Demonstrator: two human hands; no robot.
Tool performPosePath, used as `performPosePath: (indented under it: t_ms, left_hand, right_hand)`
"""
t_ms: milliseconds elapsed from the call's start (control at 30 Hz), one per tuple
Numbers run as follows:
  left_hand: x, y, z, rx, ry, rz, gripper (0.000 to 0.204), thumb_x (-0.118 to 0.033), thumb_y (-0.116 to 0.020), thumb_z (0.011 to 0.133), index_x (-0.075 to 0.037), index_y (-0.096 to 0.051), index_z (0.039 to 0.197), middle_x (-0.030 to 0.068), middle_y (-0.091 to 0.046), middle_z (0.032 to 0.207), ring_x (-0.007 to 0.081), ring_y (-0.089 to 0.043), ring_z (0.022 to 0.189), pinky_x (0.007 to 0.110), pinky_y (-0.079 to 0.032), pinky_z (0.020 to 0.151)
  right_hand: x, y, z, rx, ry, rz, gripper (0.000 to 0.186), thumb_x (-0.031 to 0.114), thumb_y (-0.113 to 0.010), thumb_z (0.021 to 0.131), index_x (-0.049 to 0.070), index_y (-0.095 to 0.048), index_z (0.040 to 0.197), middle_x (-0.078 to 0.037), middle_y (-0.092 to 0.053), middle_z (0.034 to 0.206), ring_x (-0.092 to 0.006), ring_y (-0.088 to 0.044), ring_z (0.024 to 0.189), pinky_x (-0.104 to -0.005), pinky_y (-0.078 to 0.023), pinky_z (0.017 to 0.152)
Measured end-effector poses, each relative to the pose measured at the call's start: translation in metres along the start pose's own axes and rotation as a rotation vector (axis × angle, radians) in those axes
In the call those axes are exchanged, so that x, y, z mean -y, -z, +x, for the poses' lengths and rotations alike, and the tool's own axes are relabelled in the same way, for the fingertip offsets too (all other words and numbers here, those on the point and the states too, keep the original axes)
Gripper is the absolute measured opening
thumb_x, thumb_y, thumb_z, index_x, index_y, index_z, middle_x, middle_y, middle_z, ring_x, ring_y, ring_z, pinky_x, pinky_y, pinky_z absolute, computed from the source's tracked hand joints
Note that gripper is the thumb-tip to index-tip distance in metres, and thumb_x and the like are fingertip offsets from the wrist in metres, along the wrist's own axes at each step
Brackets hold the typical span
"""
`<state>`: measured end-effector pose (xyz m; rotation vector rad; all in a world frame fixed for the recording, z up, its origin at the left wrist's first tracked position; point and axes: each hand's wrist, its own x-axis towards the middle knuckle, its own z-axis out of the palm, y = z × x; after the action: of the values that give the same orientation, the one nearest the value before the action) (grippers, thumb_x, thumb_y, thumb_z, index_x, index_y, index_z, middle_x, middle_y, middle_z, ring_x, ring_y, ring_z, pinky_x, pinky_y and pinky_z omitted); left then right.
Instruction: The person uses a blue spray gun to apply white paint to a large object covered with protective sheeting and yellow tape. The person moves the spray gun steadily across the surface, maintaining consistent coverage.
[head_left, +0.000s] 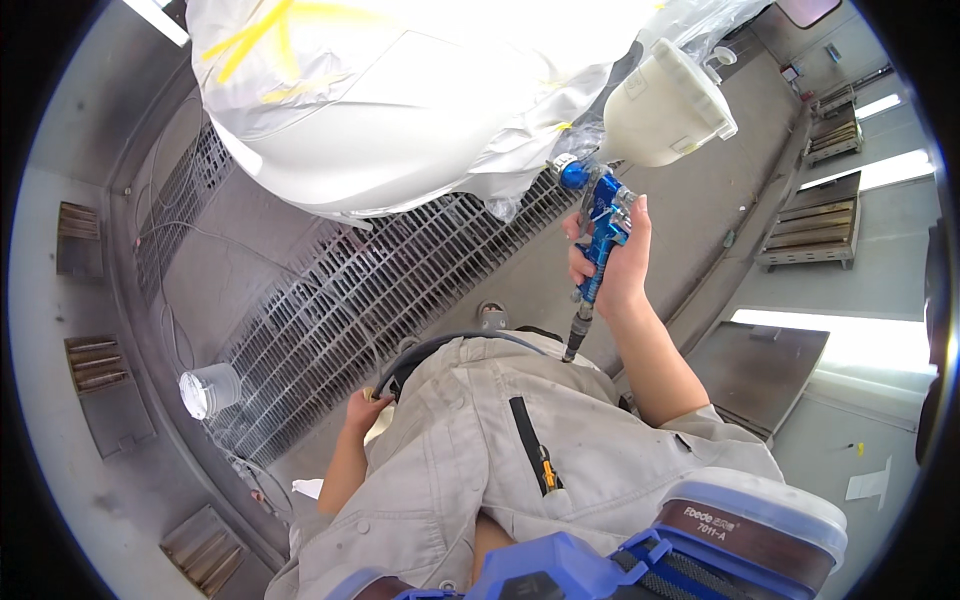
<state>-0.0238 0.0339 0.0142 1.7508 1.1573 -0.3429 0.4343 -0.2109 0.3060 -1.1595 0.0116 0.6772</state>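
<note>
While I watch from far away, I see my right hand wrapped around a blue spray gun, just beside a big white panel. A pale cup sits on top of it, tipped a bit, maybe so what's inside can run down. My left hand is closed on a dark hose, down low, perhaps to keep it off the panel. Clear plastic hangs next to the panel. Below, a metal grate crosses the grey floor. One white bucket stands near the left wall. Bright lights shine on the right.
</note>
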Motion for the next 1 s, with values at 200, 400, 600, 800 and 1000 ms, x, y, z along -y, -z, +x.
performPosePath:
  t_ms: [200, 400, 600, 800, 1000]
  left_hand:
    - [0.061, 0.031, 0.001, 0.072, 0.068, 0.038, 0.038, -0.035, -0.083, 0.084, -0.001, -0.067, 0.079, 0.0082, -0.064, 0.067, 0.0204, -0.058, 0.062, 0.041, -0.048, 0.062]
    - [0.095, 0.061, -0.015, -0.024, 0.034, 0.056, 0.040, -0.039, -0.082, 0.086, -0.001, -0.070, 0.079, 0.0111, -0.067, 0.068, 0.0245, -0.062, 0.063, 0.042, -0.049, 0.064]
    - [0.128, 0.086, -0.014, -0.035, 0.024, 0.083, 0.037, -0.037, -0.081, 0.087, -0.001, -0.073, 0.083, 0.0125, -0.072, 0.074, 0.0223, -0.067, 0.068, 0.041, -0.051, 0.066]
    - [0.170, 0.125, -0.015, -0.048, -0.006, -0.059, 0.034, -0.033, -0.083, 0.085, 0.000, -0.073, 0.086, 0.0105, -0.073, 0.078, 0.0205, -0.066, 0.072, 0.040, -0.052, 0.069]
    - [0.211, 0.154, -0.019, -0.047, 0.036, 0.011, 0.035, -0.033, -0.086, 0.083, -0.002, -0.069, 0.083, 0.0063, -0.068, 0.074, 0.0172, -0.061, 0.069, 0.038, -0.050, 0.067]
  right_hand:
    - [-0.024, -0.044, -0.012, -0.009, -0.006, 0.039, 0.075, 0.075, -0.027, 0.101, 0.008, -0.056, 0.117, -0.008, -0.059, 0.088, -0.0124, -0.038, 0.048, -0.0306, -0.037, 0.046]
    - [-0.057, -0.088, -0.029, 0.003, -0.029, 0.015, 0.074, 0.075, -0.028, 0.101, 0.009, -0.057, 0.117, -0.009, -0.059, 0.088, -0.0129, -0.039, 0.049, -0.0314, -0.037, 0.047]
    - [-0.090, -0.125, -0.048, 0.002, -0.024, -0.032, 0.077, 0.077, -0.028, 0.100, 0.007, -0.057, 0.115, -0.008, -0.059, 0.089, -0.0133, -0.040, 0.049, -0.0323, -0.038, 0.048]
    - [-0.129, -0.168, -0.069, 0.004, -0.010, -0.053, 0.079, 0.077, -0.027, 0.100, 0.006, -0.057, 0.114, -0.008, -0.060, 0.089, -0.0134, -0.040, 0.049, -0.0328, -0.039, 0.048]
    - [-0.170, -0.196, -0.097, -0.025, 0.005, -0.083, 0.078, 0.077, -0.027, 0.101, 0.005, -0.058, 0.106, -0.007, -0.059, 0.088, -0.0122, -0.040, 0.048, -0.0314, -0.038, 0.047]
